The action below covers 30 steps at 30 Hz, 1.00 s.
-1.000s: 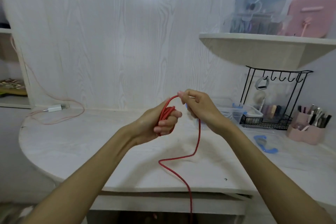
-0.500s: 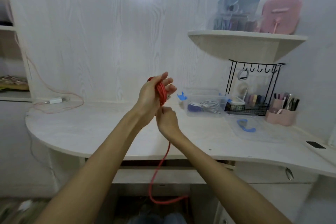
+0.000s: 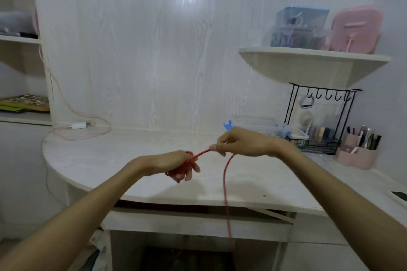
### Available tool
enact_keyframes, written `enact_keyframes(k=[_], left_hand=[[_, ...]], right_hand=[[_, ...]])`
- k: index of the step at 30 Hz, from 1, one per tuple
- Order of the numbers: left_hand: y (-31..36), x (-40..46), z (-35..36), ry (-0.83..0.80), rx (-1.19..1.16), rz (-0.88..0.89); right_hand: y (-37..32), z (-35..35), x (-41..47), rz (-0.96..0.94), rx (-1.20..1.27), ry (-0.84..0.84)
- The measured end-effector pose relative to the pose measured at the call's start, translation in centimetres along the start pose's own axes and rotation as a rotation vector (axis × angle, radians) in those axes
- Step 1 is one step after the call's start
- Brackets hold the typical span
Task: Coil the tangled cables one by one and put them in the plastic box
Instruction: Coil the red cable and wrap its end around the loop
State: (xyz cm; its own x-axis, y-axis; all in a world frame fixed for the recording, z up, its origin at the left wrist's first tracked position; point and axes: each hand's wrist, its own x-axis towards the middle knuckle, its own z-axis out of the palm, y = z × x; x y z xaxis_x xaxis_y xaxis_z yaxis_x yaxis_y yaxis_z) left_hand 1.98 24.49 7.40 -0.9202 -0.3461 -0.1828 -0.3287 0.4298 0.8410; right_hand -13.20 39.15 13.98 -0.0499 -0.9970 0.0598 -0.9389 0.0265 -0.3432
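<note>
A red cable is partly wound into a small coil around the fingers of my left hand, which grips it just above the white desk. From the coil the cable runs taut up to my right hand, which pinches it between thumb and fingers. Past that hand the loose end hangs down over the desk's front edge and out of sight below. The clear plastic box stands behind my right hand, partly hidden by it, with blue clips on its sides.
A black wire rack and a pink pen holder stand at the right. A pink cable with a white charger lies at the desk's back left. A wall shelf carries boxes. A dark phone lies at the far right edge.
My left hand has dropped from chest height to just above the desk with the coil. My right hand has risen and moved right, pulling a stretch of cable taut.
</note>
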Motion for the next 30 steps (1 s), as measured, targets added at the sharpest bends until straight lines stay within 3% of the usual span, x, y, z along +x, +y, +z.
enact_keyframes(k=[4,6,9,12,18,20,25,28,30], left_hand=[[0.0,-0.5,1.3,-0.248,-0.386,0.146],[1.3,-0.6,1.9,-0.297,-0.553,0.230],[3.5,0.1,2.5,-0.245,-0.837,0.265],[4.6,0.9,2.8,-0.165,-0.903,0.311],[6.0,2.1,2.1,-0.029,-1.258,0.454],[6.4,2.8,2.0,0.079,-1.200,0.467],[5.0,4.9,0.6,0.378,-0.749,0.335],[2.8,6.1,-0.4,0.414,-0.401,0.300],[1.3,6.6,-0.7,0.299,-0.204,0.243]], right_hand=[[2.4,-1.5,0.3,-0.058,0.153,0.066],[3.5,-1.2,0.9,-0.035,0.271,0.109],[4.7,0.4,2.0,0.022,0.520,0.169],[5.0,2.4,3.3,0.110,0.690,0.266],[1.9,8.5,5.6,0.238,0.487,0.557],[0.7,10.0,5.7,0.294,0.478,0.554],[0.1,9.0,3.9,0.228,0.326,0.391],[0.9,6.9,2.5,0.172,0.244,0.232],[1.9,5.0,1.8,0.148,0.177,0.125]])
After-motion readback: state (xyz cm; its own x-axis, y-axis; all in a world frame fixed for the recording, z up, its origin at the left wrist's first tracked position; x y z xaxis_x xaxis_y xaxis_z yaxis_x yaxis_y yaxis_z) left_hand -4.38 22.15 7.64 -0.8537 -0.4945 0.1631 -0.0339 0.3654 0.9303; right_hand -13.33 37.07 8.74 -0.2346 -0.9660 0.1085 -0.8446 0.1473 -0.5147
